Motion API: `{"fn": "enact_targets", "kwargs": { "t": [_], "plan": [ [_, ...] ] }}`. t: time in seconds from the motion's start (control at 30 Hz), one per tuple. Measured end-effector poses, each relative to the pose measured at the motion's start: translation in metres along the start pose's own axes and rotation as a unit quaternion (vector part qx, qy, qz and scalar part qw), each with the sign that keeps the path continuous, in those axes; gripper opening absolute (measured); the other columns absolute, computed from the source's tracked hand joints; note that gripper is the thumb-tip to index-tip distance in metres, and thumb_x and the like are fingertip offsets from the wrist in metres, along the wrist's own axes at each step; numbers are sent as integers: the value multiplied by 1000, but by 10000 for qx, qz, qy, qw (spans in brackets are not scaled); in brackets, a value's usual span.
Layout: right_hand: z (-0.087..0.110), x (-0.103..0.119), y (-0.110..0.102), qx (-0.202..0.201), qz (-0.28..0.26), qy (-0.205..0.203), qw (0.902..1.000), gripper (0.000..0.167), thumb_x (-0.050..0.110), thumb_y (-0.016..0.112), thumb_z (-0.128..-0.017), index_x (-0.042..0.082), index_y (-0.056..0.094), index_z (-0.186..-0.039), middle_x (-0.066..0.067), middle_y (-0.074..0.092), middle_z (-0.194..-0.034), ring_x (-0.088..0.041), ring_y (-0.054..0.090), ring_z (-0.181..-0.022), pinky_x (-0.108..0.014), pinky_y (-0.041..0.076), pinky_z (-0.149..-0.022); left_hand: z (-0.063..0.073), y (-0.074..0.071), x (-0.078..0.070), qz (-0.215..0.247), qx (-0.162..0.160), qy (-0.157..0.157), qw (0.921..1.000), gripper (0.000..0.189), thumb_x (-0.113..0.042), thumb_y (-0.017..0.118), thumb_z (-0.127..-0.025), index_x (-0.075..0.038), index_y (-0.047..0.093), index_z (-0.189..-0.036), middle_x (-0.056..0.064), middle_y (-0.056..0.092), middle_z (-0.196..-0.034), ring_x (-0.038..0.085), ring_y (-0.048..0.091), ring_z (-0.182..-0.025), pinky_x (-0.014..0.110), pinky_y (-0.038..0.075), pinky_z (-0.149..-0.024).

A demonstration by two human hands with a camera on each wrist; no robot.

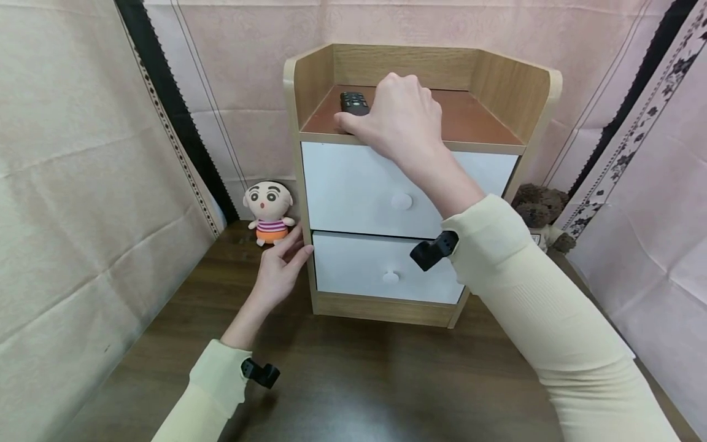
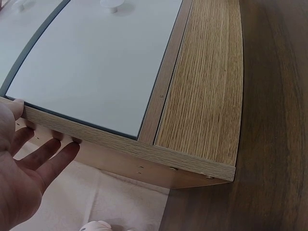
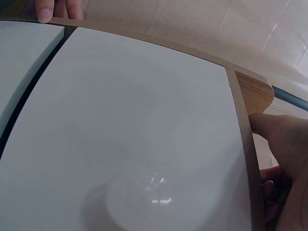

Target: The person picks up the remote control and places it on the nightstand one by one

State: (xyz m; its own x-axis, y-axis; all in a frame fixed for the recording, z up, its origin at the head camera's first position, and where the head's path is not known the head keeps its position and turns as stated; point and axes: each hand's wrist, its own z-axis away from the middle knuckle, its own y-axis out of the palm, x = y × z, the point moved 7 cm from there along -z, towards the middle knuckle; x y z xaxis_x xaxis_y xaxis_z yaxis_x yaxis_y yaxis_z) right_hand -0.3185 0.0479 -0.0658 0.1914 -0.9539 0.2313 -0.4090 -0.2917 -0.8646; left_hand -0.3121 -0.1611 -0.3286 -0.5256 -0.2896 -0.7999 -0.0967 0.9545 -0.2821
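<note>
The spread left hand is touching the cabinet at left; the right hand is reaching beside the remote, its grip I cannot tell.

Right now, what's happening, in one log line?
left hand: touching two-drawer cabinet; right hand: beside remote control; remote control: atop cabinet

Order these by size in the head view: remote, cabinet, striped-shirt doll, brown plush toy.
1. Cabinet
2. Striped-shirt doll and brown plush toy: too alike to rank, plush partly hidden
3. Remote
</note>
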Motion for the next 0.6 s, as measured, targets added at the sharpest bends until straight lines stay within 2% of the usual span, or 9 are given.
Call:
{"fn": "enact_targets", "kwargs": {
  "t": [0.13, 0.27, 0.37, 0.47, 0.5, 0.6],
  "plan": [
    [1, 1, 0, 2, 13, -13, 10000, 65, 77, 62, -84, 13, 52, -75, -3, 52, -91, -24, 56, -82, -36, 51, -65, 0, -1, -1, 6, -30, 10, 10000, 53, -9, 66, -102, 0, 48, -150, 21, 55, -146, 36, 61, -123, 42, 54, -96],
    [6, -5, -4, -229, -249, -75, 9994, 68, 78, 63, -83, 11, 57, -73, -3, 53, -84, -22, 55, -78, -34, 47, -61, 0, -1, -1, -9, -31, -8, 10000, 53, -9, 66, -101, 0, 48, -150, 21, 54, -147, 36, 62, -123, 41, 54, -96],
    [16, -14, -12, -581, -562, -188, 9966, 64, 74, 65, -85, 11, 75, -91, -4, 67, -96, -23, 62, -91, -36, 50, -72, 0, -1, 0, -8, -16, -41, 10000, 53, -9, 66, -102, 0, 48, -151, 21, 54, -147, 36, 62, -123, 41, 54, -96],
    [29, -26, -22, -1043, -886, -454, 9896, 65, 67, 68, -88, 8, 77, -116, -8, 71, -112, -26, 61, -106, -41, 48, -91, 0, 0, 1, 15, -1, -65, 10000, 53, -10, 66, -102, -1, 48, -151, 21, 54, -147, 36, 61, -123, 40, 54, -96],
    [35, -32, -26, -1210, -999, -545, 9861, 65, 64, 70, -89, 7, 76, -121, -10, 72, -112, -26, 61, -108, -41, 46, -96, 0, 0, 1, 28, -2, -74, 10000, 53, -10, 66, -102, -1, 48, -151, 21, 55, -146, 36, 61, -123, 40, 54, -96],
    [51, -49, -40, -1726, -1356, -848, 9719, 56, 54, 76, -89, 5, 78, -115, -13, 73, -97, -24, 61, -95, -38, 41, -97, 0, 0, 2, 47, 1, -87, 10000, 54, -10, 66, -102, -2, 48, -151, 21, 56, -145, 35, 61, -123, 39, 54, -97]
  ]
}}
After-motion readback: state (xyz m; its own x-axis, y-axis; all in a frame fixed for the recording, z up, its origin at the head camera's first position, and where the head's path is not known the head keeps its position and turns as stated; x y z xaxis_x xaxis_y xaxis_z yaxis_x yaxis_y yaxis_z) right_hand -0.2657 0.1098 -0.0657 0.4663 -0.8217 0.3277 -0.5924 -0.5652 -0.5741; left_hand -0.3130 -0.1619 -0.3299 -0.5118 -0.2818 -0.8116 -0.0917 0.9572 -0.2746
